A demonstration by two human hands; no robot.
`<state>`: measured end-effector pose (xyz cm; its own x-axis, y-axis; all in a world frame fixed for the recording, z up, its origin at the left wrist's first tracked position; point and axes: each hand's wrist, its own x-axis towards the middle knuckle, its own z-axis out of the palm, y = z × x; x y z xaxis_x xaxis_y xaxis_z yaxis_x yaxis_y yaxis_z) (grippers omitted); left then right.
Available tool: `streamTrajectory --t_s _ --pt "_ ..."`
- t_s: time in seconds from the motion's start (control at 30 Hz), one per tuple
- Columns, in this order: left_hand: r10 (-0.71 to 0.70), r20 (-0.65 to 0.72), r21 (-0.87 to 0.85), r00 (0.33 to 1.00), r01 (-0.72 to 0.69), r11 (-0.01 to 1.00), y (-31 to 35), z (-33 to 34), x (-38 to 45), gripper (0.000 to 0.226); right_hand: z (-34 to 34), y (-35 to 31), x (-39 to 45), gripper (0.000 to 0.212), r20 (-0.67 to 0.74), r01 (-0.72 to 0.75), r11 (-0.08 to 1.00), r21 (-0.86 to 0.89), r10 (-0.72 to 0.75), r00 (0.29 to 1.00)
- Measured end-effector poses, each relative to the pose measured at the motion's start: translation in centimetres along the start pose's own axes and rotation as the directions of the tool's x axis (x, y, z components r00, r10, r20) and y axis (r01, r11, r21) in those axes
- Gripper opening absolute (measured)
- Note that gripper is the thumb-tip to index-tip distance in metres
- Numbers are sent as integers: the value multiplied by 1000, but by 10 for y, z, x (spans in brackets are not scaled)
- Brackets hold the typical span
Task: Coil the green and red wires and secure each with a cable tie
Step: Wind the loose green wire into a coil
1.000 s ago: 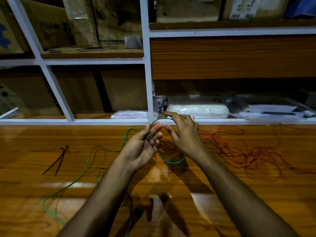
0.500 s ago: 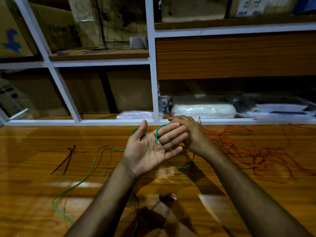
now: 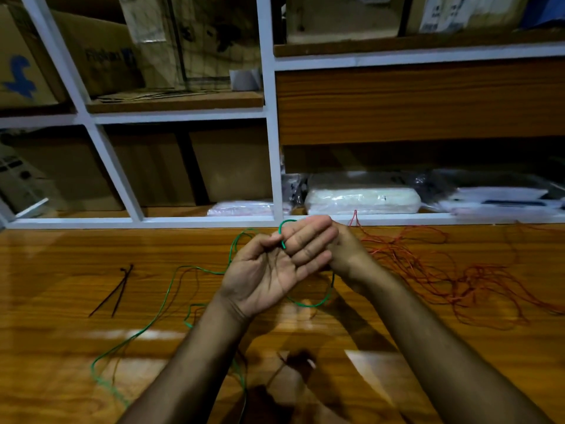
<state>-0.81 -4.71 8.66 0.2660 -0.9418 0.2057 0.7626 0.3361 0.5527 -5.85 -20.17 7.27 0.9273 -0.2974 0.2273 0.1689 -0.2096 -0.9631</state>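
Above the middle of the wooden table, my left hand lies palm up, its thumb pinching the end of the green wire against the index finger. A loop of that wire curves over my fingers and hangs below both hands. My right hand sits right behind the left fingers, curled round the loop, with its fingertips mostly hidden. The rest of the green wire trails loose to the left and towards me. The red wire lies in a loose tangle on the right. Two black cable ties lie at the left.
A white-framed shelf unit stands along the table's far edge. It holds cardboard boxes on the left and plastic-wrapped packets on the lowest shelf at the right.
My left hand opened from a curl round the wire, turned palm up, then its thumb closed on the green end. The right hand moved behind the left fingers. The view shifted slightly left.
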Motion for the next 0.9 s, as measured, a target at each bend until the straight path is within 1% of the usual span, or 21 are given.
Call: streamTrajectory --t_s 0.03,0.1,0.17,0.23,0.3,0.33,0.4,0.43,0.5,0.53,0.6,0.67,0.7,0.73,0.77,0.8,0.87,0.9 --pt "13 3 -17 1000 -13 1000 1 -1 1 57 3 0 -5 25 4 -38 996 86 38 999" --pt "47 -4 -40 999 -47 998 5 -4 2 58 5 5 -13 24 46 -56 992 113 51 998" --pt "84 -18 -42 996 -85 995 9 -9 3 59 6 7 -16 21 77 -46 999 -4 46 996" --pt "120 -39 -25 992 -121 992 14 -14 5 60 4 5 -19 17 158 -26 975 -219 61 986" --pt "145 -48 -27 988 -147 989 19 -17 6 61 2 4 -25 21 276 38 893 -447 97 956" --pt "160 -53 -32 986 -162 986 21 -18 7 60 2 3 -29 23 321 26 860 -510 162 933" --pt "206 -109 -14 973 -208 978 24 -21 9 59 1 -3 -37 28 397 -57 838 -542 315 862" --pt "230 -147 7 962 -232 973 24 -23 10 60 1 -7 -40 31 431 -72 830 -554 360 827" --pt "265 -212 63 941 -258 964 20 -28 12 62 2 -19 -45 34 478 -29 786 -618 405 780" --pt "276 -235 90 932 -262 961 18 -31 14 63 4 -25 -46 33 487 9 755 -656 414 769" --pt "286 -257 114 923 -265 958 13 -35 16 60 7 -38 -49 31 488 122 665 -737 398 777" --pt "290 -286 155 913 -254 955 11 -38 16 56 7 -47 -51 27 468 236 537 -810 349 812" --pt "287 -299 184 910 -241 953 11 -39 16 55 7 -51 -53 25 462 269 493 -827 325 825" --pt "286 -308 207 908 -229 951 11 -41 15 55 6 -56 -54 23 452 278 479 -833 299 840" --pt "282 -311 218 908 -220 951 12 -44 14 54 6 -60 -56 21 434 268 493 -828 261 862" --pt "276 -316 226 908 -211 951 14 -47 13 54 4 -63 -56 18 402 225 556 -800 218 889" --pt "264 -321 252 910 -186 950 17 -52 9 56 0 -64 -52 20 308 96 754 -649 146 940" --pt "257 -323 267 911 -172 948 19 -52 8 58 -3 -64 -49 22 268 50 825 -564 126 955"
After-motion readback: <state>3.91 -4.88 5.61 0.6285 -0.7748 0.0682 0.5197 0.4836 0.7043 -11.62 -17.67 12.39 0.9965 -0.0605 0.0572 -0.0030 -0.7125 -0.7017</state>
